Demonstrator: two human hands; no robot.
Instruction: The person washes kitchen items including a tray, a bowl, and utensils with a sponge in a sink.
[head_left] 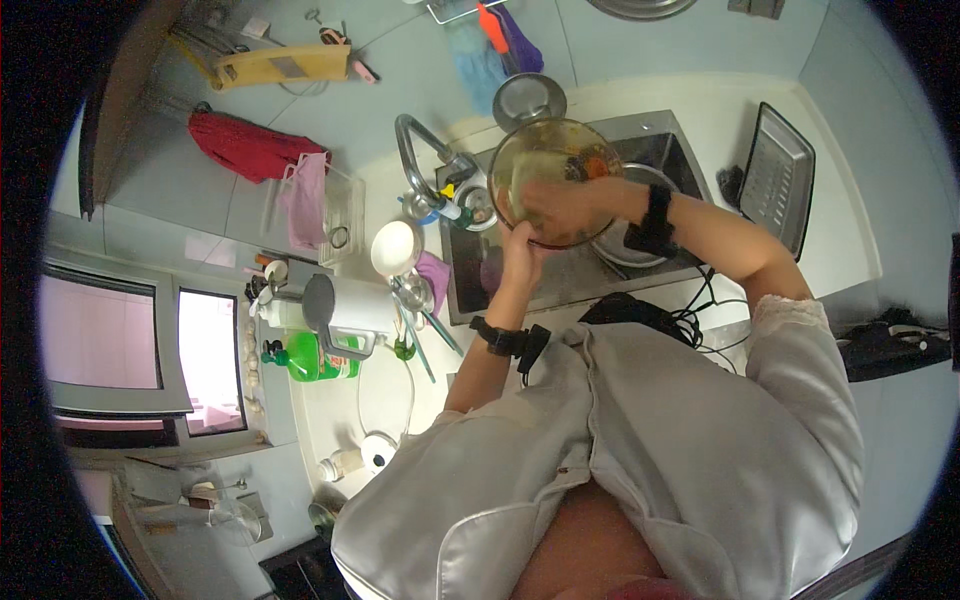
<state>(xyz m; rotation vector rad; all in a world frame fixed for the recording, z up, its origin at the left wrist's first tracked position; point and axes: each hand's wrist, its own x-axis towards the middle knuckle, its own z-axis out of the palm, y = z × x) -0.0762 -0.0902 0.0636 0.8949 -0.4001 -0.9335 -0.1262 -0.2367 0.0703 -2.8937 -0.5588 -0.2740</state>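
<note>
Over the sink I hold up a see-through amber glass dish (505,150) with a coloured pattern, tilted toward me. My left hand (522,250) is closed on its lower rim. My right hand (575,208) is at the dish's face, over its middle. Motion smears its fingers, so I cannot make out whether they hold anything. A pale patch shows in the dish beside them, too blurred to name. Beneath and to the right, a round metal pot (630,252) sits in the metal sink (690,165), partly hidden by my right forearm.
A curved faucet (408,140) rises at the sink's left. Beside it stand a white bowl (396,248), a grey-lidded pitcher (350,305) and a green soap bottle (318,358). A dark rectangular tray (778,180) leans at the right. Black cables (690,325) lie along the front edge.
</note>
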